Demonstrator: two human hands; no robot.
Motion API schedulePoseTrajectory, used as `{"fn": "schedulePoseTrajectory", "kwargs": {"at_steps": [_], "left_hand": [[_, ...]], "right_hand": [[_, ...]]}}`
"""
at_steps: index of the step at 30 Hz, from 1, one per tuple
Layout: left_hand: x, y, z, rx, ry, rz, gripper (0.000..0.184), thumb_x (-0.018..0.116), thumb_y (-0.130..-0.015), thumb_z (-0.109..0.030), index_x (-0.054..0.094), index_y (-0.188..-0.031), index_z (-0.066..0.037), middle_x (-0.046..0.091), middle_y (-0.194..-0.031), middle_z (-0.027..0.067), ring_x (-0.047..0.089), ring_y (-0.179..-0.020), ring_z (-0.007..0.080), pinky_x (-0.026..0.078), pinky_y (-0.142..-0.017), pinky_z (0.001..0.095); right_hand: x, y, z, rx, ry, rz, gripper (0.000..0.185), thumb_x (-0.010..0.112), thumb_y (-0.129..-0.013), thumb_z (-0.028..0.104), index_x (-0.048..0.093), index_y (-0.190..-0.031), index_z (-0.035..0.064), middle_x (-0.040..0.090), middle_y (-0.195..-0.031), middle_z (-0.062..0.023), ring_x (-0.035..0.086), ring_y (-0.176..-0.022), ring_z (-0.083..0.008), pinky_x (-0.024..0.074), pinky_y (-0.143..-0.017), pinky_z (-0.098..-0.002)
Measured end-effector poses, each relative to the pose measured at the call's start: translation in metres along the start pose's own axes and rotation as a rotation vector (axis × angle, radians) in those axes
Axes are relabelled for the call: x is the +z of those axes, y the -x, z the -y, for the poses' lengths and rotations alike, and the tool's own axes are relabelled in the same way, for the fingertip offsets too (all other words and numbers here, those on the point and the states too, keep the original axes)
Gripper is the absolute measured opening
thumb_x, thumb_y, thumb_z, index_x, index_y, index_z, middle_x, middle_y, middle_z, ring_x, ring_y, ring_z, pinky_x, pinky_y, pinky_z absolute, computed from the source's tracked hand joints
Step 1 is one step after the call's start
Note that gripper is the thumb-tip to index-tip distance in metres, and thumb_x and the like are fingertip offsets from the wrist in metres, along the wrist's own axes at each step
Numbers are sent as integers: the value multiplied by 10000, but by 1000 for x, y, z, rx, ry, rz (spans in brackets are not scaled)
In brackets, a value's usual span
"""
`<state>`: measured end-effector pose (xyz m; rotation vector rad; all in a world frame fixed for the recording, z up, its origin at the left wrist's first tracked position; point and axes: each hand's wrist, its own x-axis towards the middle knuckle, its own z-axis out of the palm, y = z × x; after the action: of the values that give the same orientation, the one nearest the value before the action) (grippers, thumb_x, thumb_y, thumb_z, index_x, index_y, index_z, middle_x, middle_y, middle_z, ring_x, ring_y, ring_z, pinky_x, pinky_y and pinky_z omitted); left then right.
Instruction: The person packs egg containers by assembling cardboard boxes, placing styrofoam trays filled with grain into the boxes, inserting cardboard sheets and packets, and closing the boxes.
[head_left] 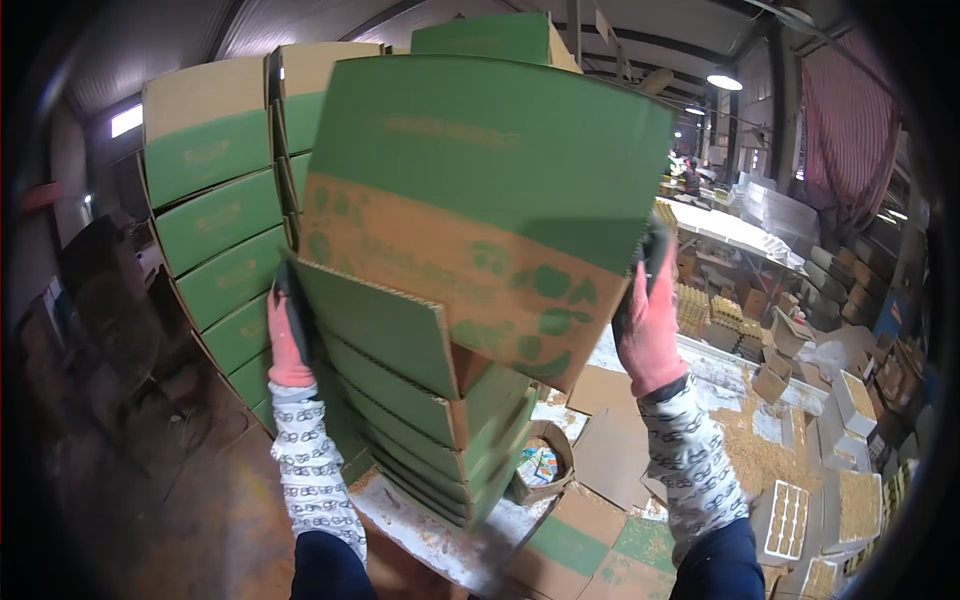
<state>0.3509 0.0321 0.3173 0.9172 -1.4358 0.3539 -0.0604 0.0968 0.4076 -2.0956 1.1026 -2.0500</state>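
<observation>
A large green and brown cardboard box (480, 200) is tilted in front of me, above a stack of similar boxes. My right hand (650, 325), in a pink glove with dark palm and fingers, grips its right edge. My left hand (290, 335), gloved the same way, is closed at the lower left corner of the box, its fingertips partly hidden by the cardboard edge. Just under the box, the green stacked boxes (400, 390) stand with their edges showing. Printed sleeves cover both forearms.
Another tall stack of green boxes (215, 225) rises at the left. A round container (543, 462) with colourful packets stands beside the near stack. Flattened cardboard (605, 450) lies on the floor. White trays (785, 520) and loose brown shavings (750, 440) are at the right.
</observation>
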Motion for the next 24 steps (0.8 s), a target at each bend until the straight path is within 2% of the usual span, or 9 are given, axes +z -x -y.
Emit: {"fn": "schedulePoseTrajectory", "kwargs": {"at_steps": [2, 5, 6, 8, 9, 13, 19, 22, 24], "left_hand": [[-1, -5, 1, 205, -314, 51, 401, 390, -908, -144, 405, -1275, 17, 456, -1236, 186, 427, -1145, 333, 340, -982, 369], [9, -2, -3, 72, -140, -22, 476, 374, -953, -260, 318, -1340, 10, 398, -1315, 151, 409, -1175, 260, 302, -1013, 327], [3, -4, -2, 249, -486, 26, 459, 381, -936, -183, 304, -1342, 16, 384, -1322, 188, 388, -1196, 328, 285, -1032, 369], [10, -4, -29, -198, 191, -4, 465, 353, -959, -230, 298, -1347, 20, 370, -1342, 175, 380, -1213, 295, 271, -1039, 342], [14, -4, -44, -423, 527, -77, 470, 339, -971, -254, 296, -1349, 22, 364, -1352, 168, 375, -1221, 279, 265, -1043, 329], [11, 4, -22, -287, 228, -97, 438, 326, -975, -213, 303, -1344, 24, 369, -1352, 162, 370, -1231, 256, 265, -1045, 322], [12, 11, -1, -305, 62, -98, 394, 312, -980, -159, 322, -1326, 28, 391, -1334, 160, 376, -1229, 233, 272, -1044, 312], [21, 16, 13, -503, 200, -116, 412, 301, -989, -188, 302, -1332, 41, 364, -1356, 166, 353, -1241, 238, 262, -1049, 308], [24, 12, 11, -297, 142, -100, 466, 365, -975, -217, 265, -1347, 45, 317, -1388, 190, 315, -1278, 256, 212, -1082, 320]], "right_hand": [[13, -2, 0, -373, 344, -331, 432, 383, -905, 230, 405, -1256, -20, 480, -1180, -220, 466, -1087, -327, 368, -934, -404], [36, -22, -5, -524, -213, -281, 466, 370, -857, 216, 435, -1247, -33, 469, -1230, -207, 425, -1162, -349, 311, -1001, -411], [42, -29, -10, -594, -238, -254, 457, 390, -856, 221, 442, -1233, -33, 486, -1207, -205, 437, -1151, -350, 321, -993, -406], [58, -39, -19, -668, -217, -127, 441, 429, -854, 233, 457, -1204, -34, 519, -1162, -203, 463, -1127, -351, 342, -978, -395], [64, -40, -23, -657, -222, -31, 433, 448, -853, 238, 464, -1190, -34, 535, -1140, -202, 476, -1115, -351, 352, -970, -389], [72, -59, -23, -403, -295, 257, 288, 502, -863, 215, 575, -1021, -15, 601, -1027, -189, 563, -964, -349, 428, -857, -380], [86, -46, 4, -452, -120, 180, 246, 526, -850, 221, 586, -993, 31, 600, -980, -147, 559, -923, -332, 445, -814, -391], [79, -37, -2, -518, 92, 202, 250, 508, -859, 249, 574, -998, 52, 580, -961, -136, 528, -967, -313, 384, -902, -381], [81, -38, -16, -573, 66, 115, 294, 516, -863, 287, 556, -1031, 49, 550, -1064, -156, 496, -1035, -329, 341, -943, -423]]}}
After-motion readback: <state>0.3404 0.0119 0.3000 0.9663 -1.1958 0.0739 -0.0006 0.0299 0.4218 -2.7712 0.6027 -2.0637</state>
